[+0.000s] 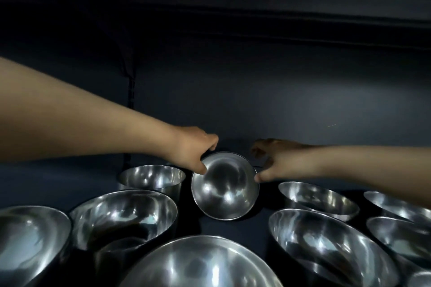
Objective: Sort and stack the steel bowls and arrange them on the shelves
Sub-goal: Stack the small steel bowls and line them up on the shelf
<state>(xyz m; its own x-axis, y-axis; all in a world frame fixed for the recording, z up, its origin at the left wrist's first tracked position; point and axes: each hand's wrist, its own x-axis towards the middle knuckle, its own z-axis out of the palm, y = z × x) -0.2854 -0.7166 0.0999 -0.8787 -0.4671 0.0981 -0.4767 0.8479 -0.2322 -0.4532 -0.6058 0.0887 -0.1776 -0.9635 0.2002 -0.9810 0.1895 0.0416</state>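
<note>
Steel bowls (326, 247): a spread of them stands mouth up on the dark shelf deck (233, 225); by my judgement, sorting is far from done.
Nearest: the big front bowl (205, 263) fills the bottom middle, cut by the frame edge, with wide bowls close on either side.
Middle row: a wide left bowl (126, 214), a shallow right bowl (317, 200), and a deep straight-sided bowl (152, 177) just beyond the left one.
Bowl in hand: the small round bowl (225, 186) is beyond the front bowl, between the two sides. It is tipped up, seemingly on its near lower edge, so its mouth faces the person.
Left hand (196, 150): grips the small round bowl at its upper left rim, thumb inside, fingers curled over the far edge.
Right hand (279, 161): the thumb tip touches the right rim. The fingers arch behind the bowl in shadow, and I cannot tell whether they clamp it.
Key relation: the bowl lies between the hands, the left at its upper left and the right at its right side. Being round it has no long axis, only the tilt of its mouth toward the person. The left hand has the surer hold, so it likely leads.
Next move, as a guess: bring the bowl level, then nest it in a larger one. The deep straight-sided bowl is its near neighbour on the left.
Farthest: a dark back wall (279, 100) and the underside of an upper shelf (303, 21).
</note>
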